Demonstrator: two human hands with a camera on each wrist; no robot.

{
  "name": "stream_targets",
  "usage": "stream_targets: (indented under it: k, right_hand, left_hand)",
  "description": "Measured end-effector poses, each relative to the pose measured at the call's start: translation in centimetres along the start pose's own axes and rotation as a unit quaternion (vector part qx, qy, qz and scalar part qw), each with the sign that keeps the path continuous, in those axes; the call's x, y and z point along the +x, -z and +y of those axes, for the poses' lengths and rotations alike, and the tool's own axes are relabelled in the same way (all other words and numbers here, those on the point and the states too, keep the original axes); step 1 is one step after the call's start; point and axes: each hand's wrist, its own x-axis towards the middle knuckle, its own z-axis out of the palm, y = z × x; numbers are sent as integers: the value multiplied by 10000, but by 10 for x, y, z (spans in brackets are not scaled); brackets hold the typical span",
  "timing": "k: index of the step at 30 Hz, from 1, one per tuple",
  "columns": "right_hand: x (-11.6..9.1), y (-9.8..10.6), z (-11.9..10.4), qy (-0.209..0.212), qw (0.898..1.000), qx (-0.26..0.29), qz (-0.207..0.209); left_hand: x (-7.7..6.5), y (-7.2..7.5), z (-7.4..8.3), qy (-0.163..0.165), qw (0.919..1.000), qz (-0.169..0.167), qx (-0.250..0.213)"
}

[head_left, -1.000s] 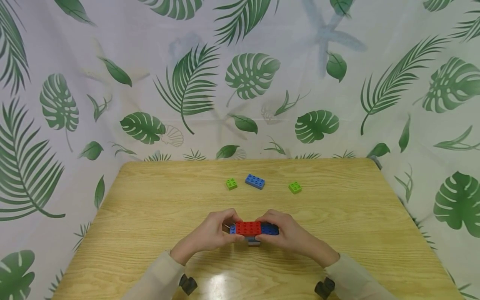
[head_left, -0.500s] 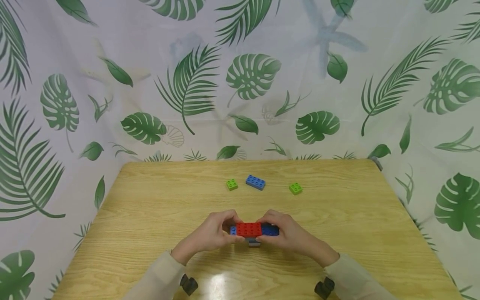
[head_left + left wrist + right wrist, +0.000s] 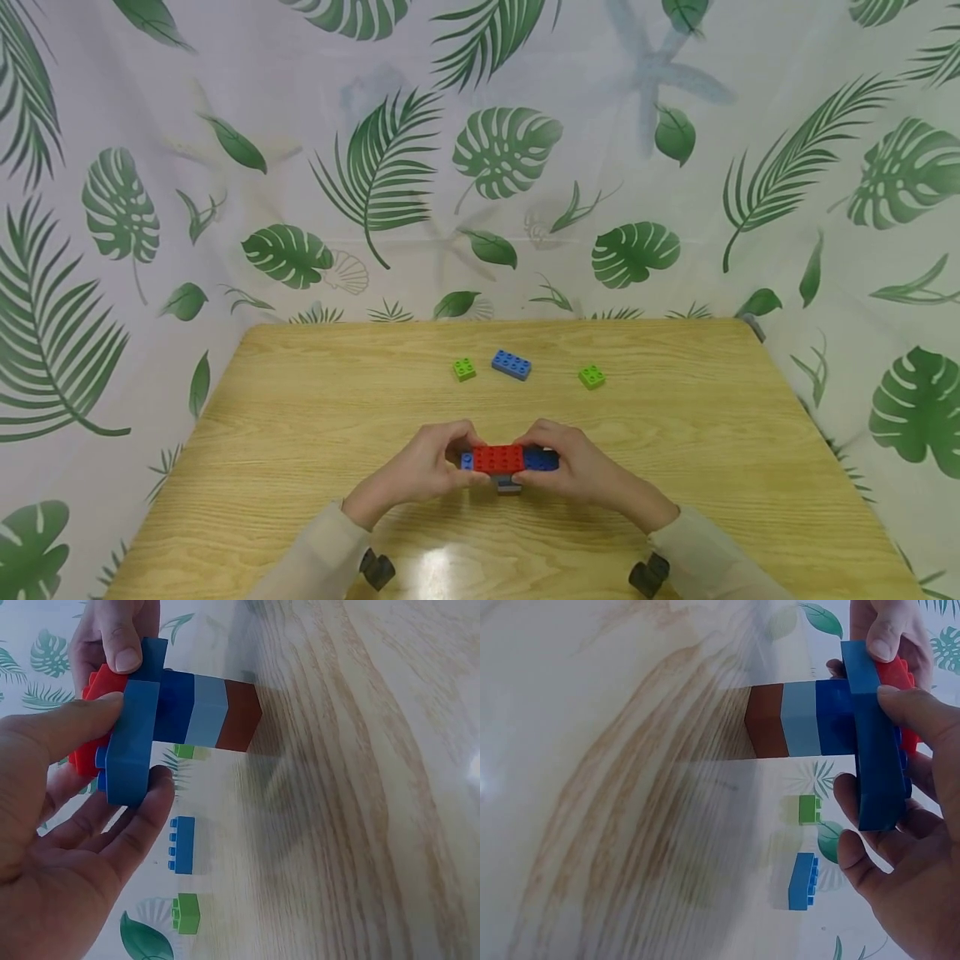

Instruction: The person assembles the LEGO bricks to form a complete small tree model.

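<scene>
Both hands grip a T-shaped stack of toy building bricks from its two sides. A red brick (image 3: 497, 460) forms the top, bridging a blue brick (image 3: 133, 742) on the left and a darker blue brick (image 3: 879, 765) on the right. My left hand (image 3: 431, 460) has its thumb at the front and fingers curled behind the left end. The right hand (image 3: 572, 460) holds the other end likewise. Below the crosspiece, the column runs dark blue, then a light blue brick (image 3: 206, 712), then a brown brick (image 3: 240, 716) at the tabletop.
Farther back on the wooden table (image 3: 337, 392) lie a green brick (image 3: 464, 369), a long blue brick (image 3: 512, 364) and a second green brick (image 3: 592, 377). A leaf-patterned cloth (image 3: 555, 75) hangs behind and along the sides.
</scene>
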Motion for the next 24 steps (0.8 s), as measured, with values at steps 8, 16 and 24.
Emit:
stream_targets:
  k: [8, 16, 24]
  right_hand:
    - [1, 0, -1, -94, 9999, -140, 0]
    - [0, 9, -3, -166, 9988, -457, 65]
    - [-2, 50, 28, -980, 9862, -705, 1135]
  left_hand:
    - [1, -4, -1, -44, 9997, -2, 250]
    - [3, -10, -4, -149, 9981, 205, 565]
    - [3, -10, -3, -39, 9976, 320, 618]
